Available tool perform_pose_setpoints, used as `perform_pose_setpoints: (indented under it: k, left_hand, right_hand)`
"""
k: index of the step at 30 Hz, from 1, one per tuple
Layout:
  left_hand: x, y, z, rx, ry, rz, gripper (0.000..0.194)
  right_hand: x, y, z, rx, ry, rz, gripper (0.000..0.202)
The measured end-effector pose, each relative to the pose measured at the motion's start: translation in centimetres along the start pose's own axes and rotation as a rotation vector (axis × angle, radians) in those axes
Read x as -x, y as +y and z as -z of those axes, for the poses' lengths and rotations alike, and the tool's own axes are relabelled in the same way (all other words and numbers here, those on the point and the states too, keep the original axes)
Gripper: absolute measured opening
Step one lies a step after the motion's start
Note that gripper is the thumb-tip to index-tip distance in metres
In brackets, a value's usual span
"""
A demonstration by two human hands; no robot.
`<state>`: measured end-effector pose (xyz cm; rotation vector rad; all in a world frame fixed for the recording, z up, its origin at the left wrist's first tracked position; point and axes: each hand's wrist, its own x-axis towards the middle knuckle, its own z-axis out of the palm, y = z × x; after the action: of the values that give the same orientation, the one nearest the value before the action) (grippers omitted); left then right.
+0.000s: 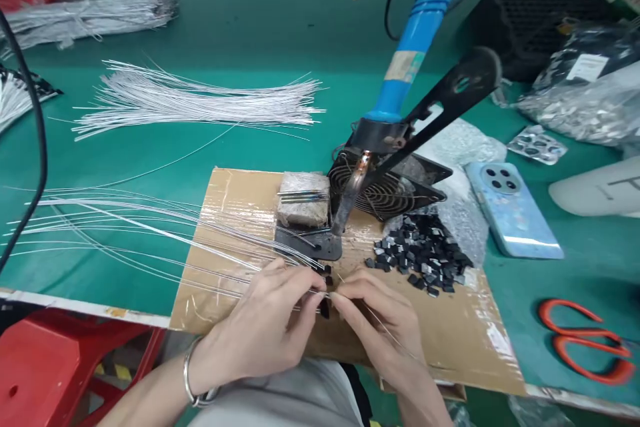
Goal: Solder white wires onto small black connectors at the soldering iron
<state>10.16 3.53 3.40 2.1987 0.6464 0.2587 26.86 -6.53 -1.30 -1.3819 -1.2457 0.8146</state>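
My left hand (pixel 280 317) has thumb and forefinger pinched on the end of a thin white wire. Fingertip to fingertip with it, my right hand (pixel 383 320) is closed in a pinch too; a thin wire (pixel 385 328) runs across its fingers. What exactly lies between the fingertips is too small to make out. Loose white wires (pixel 165 223) stretch leftward from beside my left hand. Several small black pieces (pixel 328 269) lie just behind the fingertips. Above them a blue-handled soldering iron (pixel 420 33) points its metal tip (pixel 350 193) downward.
Cardboard (pixel 450 347) covers the work spot. On it are a pile of black pieces (pixel 425 250), a block (pixel 303 197) and a fan (pixel 385 187). A wire bundle (pixel 205 100) lies behind. A phone (pixel 513 210) and red-handled scissors (pixel 587 343) are right; a red stool (pixel 45 367) stands left.
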Motion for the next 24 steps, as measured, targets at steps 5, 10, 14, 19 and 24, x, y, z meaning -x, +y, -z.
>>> perform_pose_setpoints:
  k: [5, 10, 14, 19, 24]
  left_hand:
    - [-0.6, -0.6, 0.1, 0.189, 0.016, 0.166, 0.011]
    - [-1.3, -0.6, -0.3, 0.379, 0.106, 0.29, 0.014]
    - [-1.6, -0.6, -0.1, 0.413, 0.155, 0.363, 0.013]
    - [-1.6, -0.4, 0.3, 0.449, 0.188, 0.407, 0.014]
    - [-1.3, -0.5, 0.6, 0.477, 0.185, 0.422, 0.018]
  right_hand:
    - [-0.1, 0.1, -0.6, -0.024, 0.07, -0.018, 0.017]
    - [0.3, 0.2, -0.7, -0.202, 0.236, -0.132, 0.043]
    - [0.8, 0.4, -0.7, -0.424, 0.43, -0.235, 0.058]
    - [0.9, -0.2, -1.6, -0.224, 0.43, -0.222, 0.038]
    - [-0.1, -1.4, -2.6, -0.233, 0.323, -0.253, 0.018]
